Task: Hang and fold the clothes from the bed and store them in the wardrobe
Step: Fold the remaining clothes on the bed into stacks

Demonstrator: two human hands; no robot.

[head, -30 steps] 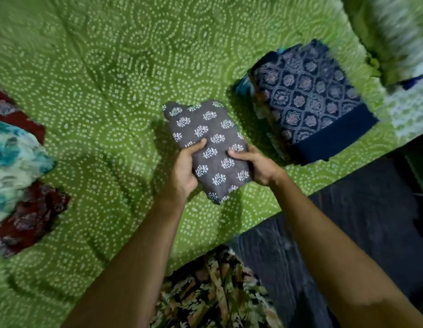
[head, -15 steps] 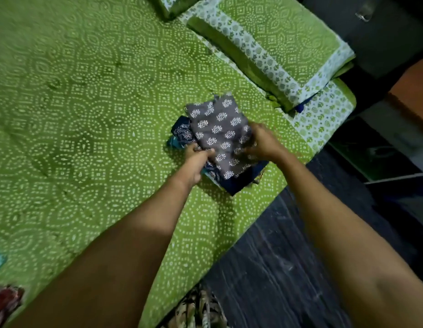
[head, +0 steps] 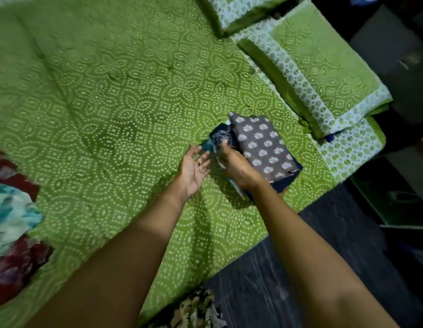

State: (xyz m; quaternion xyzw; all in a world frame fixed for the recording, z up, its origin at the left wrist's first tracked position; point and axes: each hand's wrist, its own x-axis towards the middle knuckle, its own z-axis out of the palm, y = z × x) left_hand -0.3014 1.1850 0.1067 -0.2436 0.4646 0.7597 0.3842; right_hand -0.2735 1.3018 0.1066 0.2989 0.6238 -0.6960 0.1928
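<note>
A folded grey garment with white flower prints (head: 262,145) lies on top of a folded navy patterned pile (head: 220,137) near the bed's right edge. My left hand (head: 194,169) hovers just left of the pile, palm up, fingers spread, holding nothing. The back of my right hand (head: 233,164) faces me at the pile's left side. Its blurred fingertips touch the navy and teal edge there. Unfolded clothes, maroon and teal floral (head: 11,223), lie at the bed's left edge.
The green dotted bedsheet (head: 115,110) covers the bed. Two green pillows with white borders (head: 317,74) sit at the upper right. A dark floor (head: 265,280) runs along the bed's right side. My floral garment (head: 196,311) shows at the bottom.
Both hands carried the grey garment right and set it on the navy pile, then let go. My left hand has drawn back, palm up.
</note>
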